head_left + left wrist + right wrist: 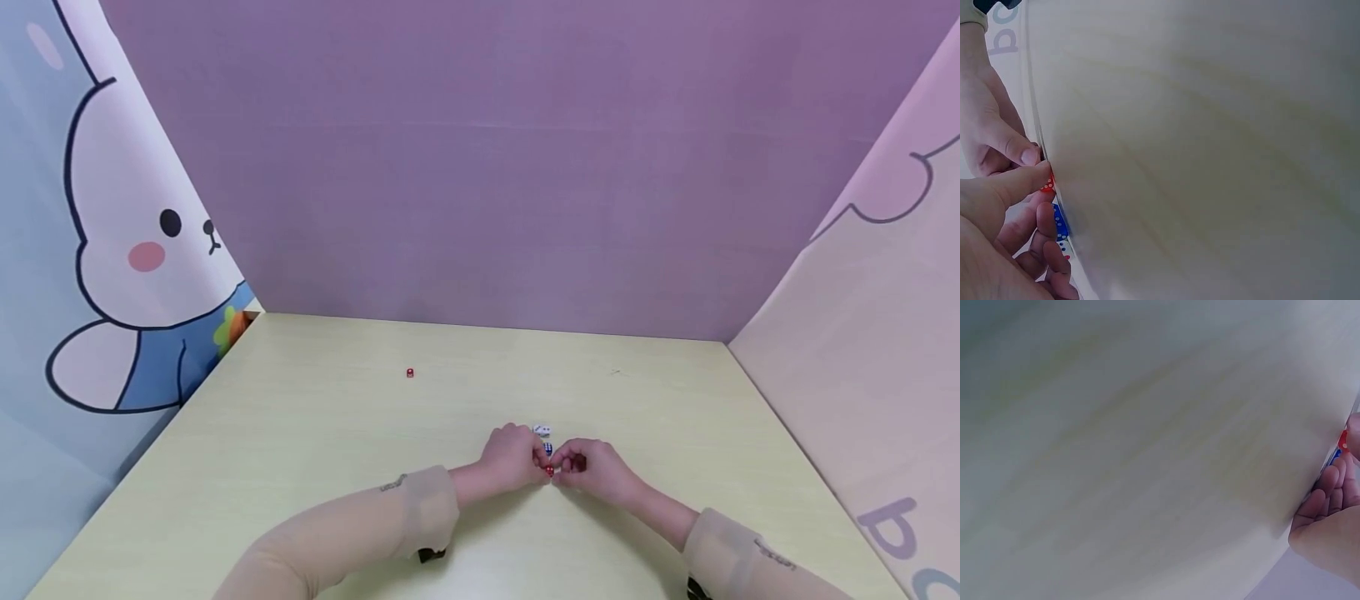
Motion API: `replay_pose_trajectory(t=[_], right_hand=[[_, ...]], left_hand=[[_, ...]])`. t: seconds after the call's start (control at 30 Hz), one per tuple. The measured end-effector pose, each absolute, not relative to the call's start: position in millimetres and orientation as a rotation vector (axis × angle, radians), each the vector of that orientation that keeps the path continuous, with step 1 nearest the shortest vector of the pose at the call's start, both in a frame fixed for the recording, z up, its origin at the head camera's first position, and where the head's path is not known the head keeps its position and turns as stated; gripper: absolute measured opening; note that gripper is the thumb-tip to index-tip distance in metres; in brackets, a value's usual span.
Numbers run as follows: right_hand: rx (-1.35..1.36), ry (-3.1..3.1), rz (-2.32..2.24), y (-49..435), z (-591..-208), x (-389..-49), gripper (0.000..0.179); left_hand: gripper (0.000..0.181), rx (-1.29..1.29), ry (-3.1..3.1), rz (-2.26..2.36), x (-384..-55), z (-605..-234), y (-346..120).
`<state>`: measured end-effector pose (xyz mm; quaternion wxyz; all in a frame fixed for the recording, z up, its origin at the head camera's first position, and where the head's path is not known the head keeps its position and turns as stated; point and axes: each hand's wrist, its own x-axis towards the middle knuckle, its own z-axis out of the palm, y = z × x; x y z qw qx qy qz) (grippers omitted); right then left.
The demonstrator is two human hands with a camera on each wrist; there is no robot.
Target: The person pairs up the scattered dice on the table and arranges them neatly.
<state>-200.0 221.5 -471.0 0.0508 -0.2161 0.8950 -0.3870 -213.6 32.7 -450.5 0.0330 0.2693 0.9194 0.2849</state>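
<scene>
A red die [550,471] with white pips lies between the fingertips of both hands near the table's middle. My left hand [513,457] pinches it from the left, thumb and forefinger close around it in the left wrist view. From the right, my right hand [600,471] holds its curled thumb and forefinger at the same die, and its other fingers fold inward. Just beyond the red die are blue dice [548,448], and past them white dice [542,431], forming a short row. Fingers partly hide the red and blue dice.
Another red die [410,373] sits alone farther back and to the left on the pale table [322,400]. A purple backdrop [487,167] stands behind the table, with printed cloth panels on both sides.
</scene>
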Motion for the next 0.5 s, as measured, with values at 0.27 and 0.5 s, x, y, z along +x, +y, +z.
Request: replay_pose_trajectory(t=[0.27, 0.5], right_hand=[[-0.697, 2.768, -1.129, 219, -473, -200, 0.013], [-0.702, 2.783, -1.109, 218, -472, -200, 0.011]], left_hand=[[0.014, 0.801, 2.803, 0.941, -214, -454, 33], [0.014, 0.733, 2.772, 0.966, -217, -452, 22]])
